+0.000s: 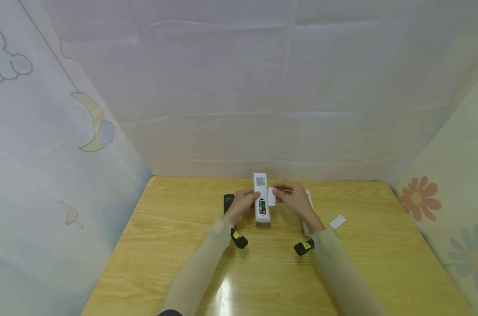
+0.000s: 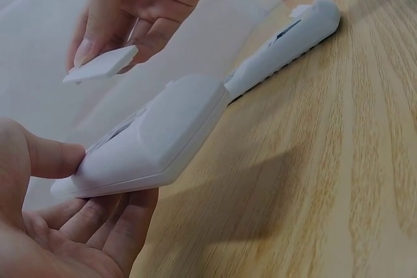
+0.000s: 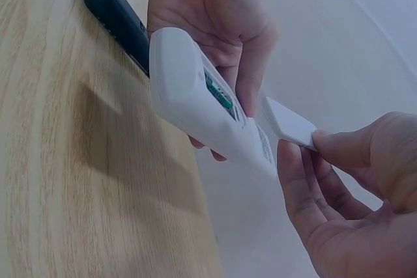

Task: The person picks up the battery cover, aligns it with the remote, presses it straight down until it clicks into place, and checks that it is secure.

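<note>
The left hand point(image 1: 242, 204) has thumb and fingers clamped on the sides of a white remote point(image 1: 262, 189), which is held above the wooden table point(image 1: 262, 276), back outward, its compartment uncovered. Thumb and fingers of the right hand point(image 1: 297, 201) pinch a small white cover point(image 1: 272, 197) just beside it; the left wrist view shows a gap between them. The right wrist view reveals a green battery point(image 3: 218, 92) inside, plus a black remote point(image 3: 116, 16) on the table. A second white remote point(image 2: 290, 47) (half hidden by the right arm from the head) lies plain in the left wrist view. Only the head view catches another white cover point(image 1: 337, 221).
</note>
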A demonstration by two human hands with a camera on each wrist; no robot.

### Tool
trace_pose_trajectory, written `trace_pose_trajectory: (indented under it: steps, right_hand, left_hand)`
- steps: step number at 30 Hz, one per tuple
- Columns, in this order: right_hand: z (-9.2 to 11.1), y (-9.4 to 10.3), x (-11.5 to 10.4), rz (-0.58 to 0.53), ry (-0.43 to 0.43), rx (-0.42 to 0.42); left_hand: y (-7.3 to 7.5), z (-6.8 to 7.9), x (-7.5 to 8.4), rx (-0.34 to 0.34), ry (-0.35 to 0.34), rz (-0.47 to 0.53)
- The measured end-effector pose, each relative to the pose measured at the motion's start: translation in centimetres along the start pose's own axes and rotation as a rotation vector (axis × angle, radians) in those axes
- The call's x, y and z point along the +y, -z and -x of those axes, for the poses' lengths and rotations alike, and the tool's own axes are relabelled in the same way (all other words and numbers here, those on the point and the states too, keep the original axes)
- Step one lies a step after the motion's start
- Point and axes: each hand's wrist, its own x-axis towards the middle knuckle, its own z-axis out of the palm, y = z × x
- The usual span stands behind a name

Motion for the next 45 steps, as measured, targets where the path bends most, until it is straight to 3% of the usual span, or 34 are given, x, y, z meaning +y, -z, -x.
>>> trace_pose_trajectory:
  steps: [25, 45]
  right_hand:
    - [0.0, -0.7, -0.5, -0.018, 0.021, -0.016]
    - [0.1, -1.1, -0.3, -0.029, -0.030, -0.017]
  left_hand:
    - [0.0, -0.2, -0.2, -0.002, 0.003, -0.020]
    - [-0.3, -0.1, -0.1, 0.008, 0.007, -0.026]
